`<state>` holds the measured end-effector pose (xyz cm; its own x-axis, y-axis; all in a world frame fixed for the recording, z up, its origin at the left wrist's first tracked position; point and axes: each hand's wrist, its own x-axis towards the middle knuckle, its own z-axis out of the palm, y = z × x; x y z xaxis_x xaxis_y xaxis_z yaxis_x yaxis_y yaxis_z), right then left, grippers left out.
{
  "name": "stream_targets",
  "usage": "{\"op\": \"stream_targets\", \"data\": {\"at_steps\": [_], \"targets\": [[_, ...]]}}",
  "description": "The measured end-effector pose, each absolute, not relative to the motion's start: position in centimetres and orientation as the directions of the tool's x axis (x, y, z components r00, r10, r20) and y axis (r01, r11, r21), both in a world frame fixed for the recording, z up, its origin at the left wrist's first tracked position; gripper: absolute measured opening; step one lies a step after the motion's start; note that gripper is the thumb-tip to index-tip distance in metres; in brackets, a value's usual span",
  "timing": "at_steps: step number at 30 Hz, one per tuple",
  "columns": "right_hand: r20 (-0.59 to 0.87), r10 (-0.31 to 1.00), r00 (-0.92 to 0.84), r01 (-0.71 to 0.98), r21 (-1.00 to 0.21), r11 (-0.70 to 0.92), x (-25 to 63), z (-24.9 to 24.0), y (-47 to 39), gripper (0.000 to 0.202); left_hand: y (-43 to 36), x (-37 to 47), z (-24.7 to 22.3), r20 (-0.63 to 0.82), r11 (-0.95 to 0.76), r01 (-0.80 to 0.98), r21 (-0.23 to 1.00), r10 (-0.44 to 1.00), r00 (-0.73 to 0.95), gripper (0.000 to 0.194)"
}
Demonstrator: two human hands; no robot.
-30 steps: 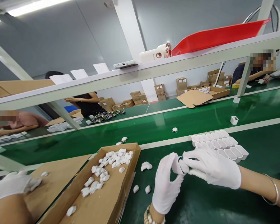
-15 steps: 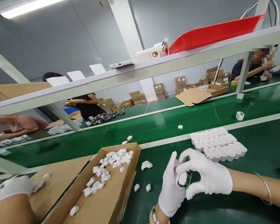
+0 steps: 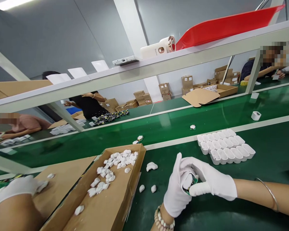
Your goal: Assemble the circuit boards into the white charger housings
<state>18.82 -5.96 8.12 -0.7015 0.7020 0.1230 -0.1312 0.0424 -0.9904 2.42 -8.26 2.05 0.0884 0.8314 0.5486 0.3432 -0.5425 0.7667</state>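
My left hand, in a white glove with a beaded bracelet below it, is closed around a small green circuit board bearing a white lump. My right hand, gloved too, meets it from the right. Its thumb lies against the lower edge of the board and its fingers curl over the top. Gloved fingers hide much of the board, and I cannot tell whether a white casing surrounds it. Just beyond my hands stand rows of white oval cups. Several white lumps lie left of my hands, one of them curved.
A cardboard tray with white lumps stands at left. Beside it reaches a co-worker's gloved hand. Across the green belt sit a lump-topped board and a white cup. Overhead runs a shelf with a red tray.
My right hand's fingers have closed in around the board, which sits deeper against my left palm. Pieces on the belt have moved right. The co-worker's gloved hand has shifted slightly.
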Motion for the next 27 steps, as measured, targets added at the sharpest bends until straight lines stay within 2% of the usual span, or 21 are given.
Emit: {"op": "stream_targets", "data": {"at_steps": [2, 5, 9, 12, 17, 20, 25, 27], "targets": [[0.050, 0.668, -0.743, -0.194, -0.971, -0.143, 18.5, 7.9, -5.9, 0.069, -8.4, 2.4, 1.8, 0.556, -0.566, 0.294, 0.770, 0.822, 0.124, 0.088], [-0.006, 0.667, -0.745, -0.225, -0.939, -0.260, 18.1, 8.0, -5.9, 0.070, -8.6, 2.3, 1.2, 0.531, -0.551, 0.269, 0.790, 0.834, 0.148, 0.096], [-0.094, 0.702, -0.706, -0.187, -0.931, -0.312, 17.8, 8.2, -6.1, 0.060, -8.8, 2.3, 0.7, 0.456, -0.479, 0.253, 0.841, 0.878, 0.147, 0.101], [-0.107, 0.715, -0.691, -0.157, -0.943, -0.292, 17.9, 8.1, -6.1, 0.058, -9.0, 2.4, 1.0, 0.410, -0.432, 0.219, 0.875, 0.901, 0.141, 0.102], [-0.080, 0.611, -0.787, -0.096, -0.963, -0.251, 18.7, 7.9, -5.3, 0.060, -9.3, 2.3, 1.2, 0.379, -0.407, 0.258, 0.876, 0.913, 0.150, 0.101], [-0.087, 0.562, -0.823, -0.081, -0.960, -0.267, 18.7, 7.8, -5.1, 0.056, -9.5, 2.3, 0.7, 0.393, -0.417, 0.333, 0.846, 0.909, 0.139, 0.105], [-0.163, 0.612, -0.774, -0.170, -0.877, -0.449, 17.8, 8.0, -6.2, 0.043, -9.8, 2.6, 0.0, 0.495, -0.482, 0.431, 0.763, 0.864, 0.090, 0.096], [-0.181, 0.638, -0.748, -0.197, -0.858, -0.474, 17.4, 8.0, -6.6, 0.041, -9.8, 2.8, 0.1, 0.513, -0.497, 0.436, 0.750, 0.854, 0.091, 0.097]]}}
